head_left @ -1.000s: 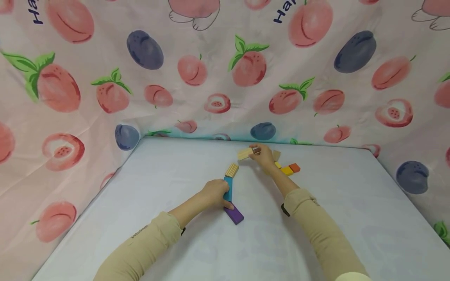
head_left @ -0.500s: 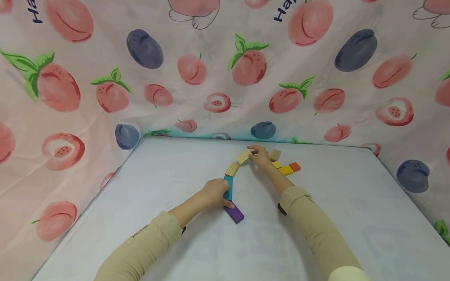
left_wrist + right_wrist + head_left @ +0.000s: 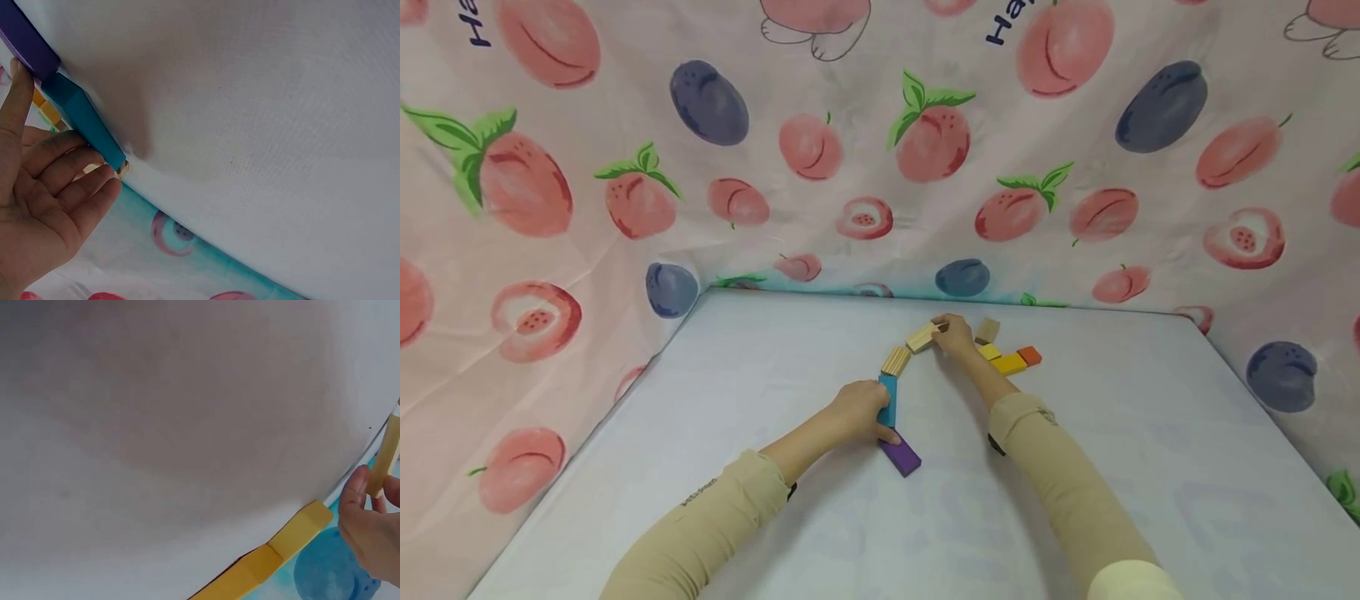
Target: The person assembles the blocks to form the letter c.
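Note:
In the head view, my left hand (image 3: 855, 410) rests beside a blue block (image 3: 887, 402) and a purple block (image 3: 900, 457). The left wrist view shows its fairly straight fingers (image 3: 59, 165) along the blue block and its thumb against the purple one. A ridged wooden block (image 3: 896, 361) stands just beyond the blue block's far end. Farther back, my right hand (image 3: 956, 337) pinches a pale wooden block (image 3: 922, 337) at its right end. Thumb and fingers are on either side of that block in the right wrist view; its lower end touches or nearly touches the ridged one.
Right of my right hand lie a yellow block (image 3: 989, 352), an amber block (image 3: 1010, 364) and an orange block (image 3: 1030, 356). A tan block (image 3: 988, 330) is behind them. The white tabletop (image 3: 760, 350) meets a peach-patterned cloth (image 3: 865, 167) at its back edge.
My right hand has brought the pale block down and turned it toward the ridged block, in line with the row. My left hand stays almost still.

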Tool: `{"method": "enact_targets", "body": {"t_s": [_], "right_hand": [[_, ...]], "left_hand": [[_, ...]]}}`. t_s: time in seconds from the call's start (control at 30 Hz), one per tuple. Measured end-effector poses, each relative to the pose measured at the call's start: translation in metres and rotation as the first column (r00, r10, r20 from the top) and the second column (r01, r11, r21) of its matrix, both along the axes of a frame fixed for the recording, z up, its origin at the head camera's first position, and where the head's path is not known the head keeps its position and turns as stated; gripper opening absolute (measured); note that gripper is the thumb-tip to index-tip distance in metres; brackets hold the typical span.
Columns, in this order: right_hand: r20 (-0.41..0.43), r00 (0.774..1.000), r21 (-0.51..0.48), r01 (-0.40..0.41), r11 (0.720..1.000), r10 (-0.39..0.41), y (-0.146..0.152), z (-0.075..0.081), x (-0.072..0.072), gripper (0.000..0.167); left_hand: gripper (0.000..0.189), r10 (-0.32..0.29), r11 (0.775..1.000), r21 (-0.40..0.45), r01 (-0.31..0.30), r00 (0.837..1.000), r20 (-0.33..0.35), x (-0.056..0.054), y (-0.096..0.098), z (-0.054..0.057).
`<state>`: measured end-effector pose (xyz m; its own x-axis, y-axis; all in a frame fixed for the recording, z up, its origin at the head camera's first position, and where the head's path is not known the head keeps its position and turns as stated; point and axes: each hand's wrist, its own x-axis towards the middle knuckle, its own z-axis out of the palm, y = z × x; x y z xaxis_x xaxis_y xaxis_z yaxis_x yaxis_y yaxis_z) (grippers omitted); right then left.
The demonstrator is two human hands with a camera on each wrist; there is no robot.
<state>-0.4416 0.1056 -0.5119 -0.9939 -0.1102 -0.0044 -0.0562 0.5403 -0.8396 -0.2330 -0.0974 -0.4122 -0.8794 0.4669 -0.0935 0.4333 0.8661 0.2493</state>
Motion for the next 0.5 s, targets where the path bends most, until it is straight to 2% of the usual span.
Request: {"method": "enact_targets", "body": {"t_s": [0.1, 0.13, 0.2, 0.33, 0.37, 0.5], "right_hand": [[0.048, 0.999, 0.019, 0.018, 1.000, -0.019, 0.011, -0.051, -0.050, 0.033], [0.081, 0.996, 0.012, 0.020, 1.000, -0.021, 0.013, -0.054, -0.053, 0.035], [0.096, 0.995, 0.008, 0.024, 1.000, -0.025, 0.013, -0.055, -0.054, 0.034], [0.079, 0.997, 0.001, 0.012, 1.000, -0.012, 0.011, -0.046, -0.043, 0.034], [0.057, 0.998, 0.001, 0.008, 1.000, -0.008, 0.011, -0.047, -0.043, 0.033], [0.066, 0.998, 0.020, -0.001, 1.000, 0.000, 0.009, -0.051, -0.048, 0.035]], "left_hand": [[0.044, -0.011, 1.000, -0.003, 0.011, 1.000, -0.007, 0.000, 0.000, 0.000], [0.044, -0.012, 1.000, -0.002, 0.012, 1.000, -0.006, 0.000, 0.000, 0.001], [0.044, -0.016, 1.000, 0.000, 0.016, 1.000, -0.006, 0.001, 0.000, 0.002], [0.045, -0.014, 1.000, 0.008, 0.014, 1.000, 0.001, 0.001, 0.000, 0.003], [0.045, -0.013, 1.000, 0.007, 0.013, 1.000, 0.001, 0.001, 0.000, 0.003], [0.045, -0.008, 1.000, 0.010, 0.008, 1.000, -0.009, 0.002, -0.001, 0.003]]}}
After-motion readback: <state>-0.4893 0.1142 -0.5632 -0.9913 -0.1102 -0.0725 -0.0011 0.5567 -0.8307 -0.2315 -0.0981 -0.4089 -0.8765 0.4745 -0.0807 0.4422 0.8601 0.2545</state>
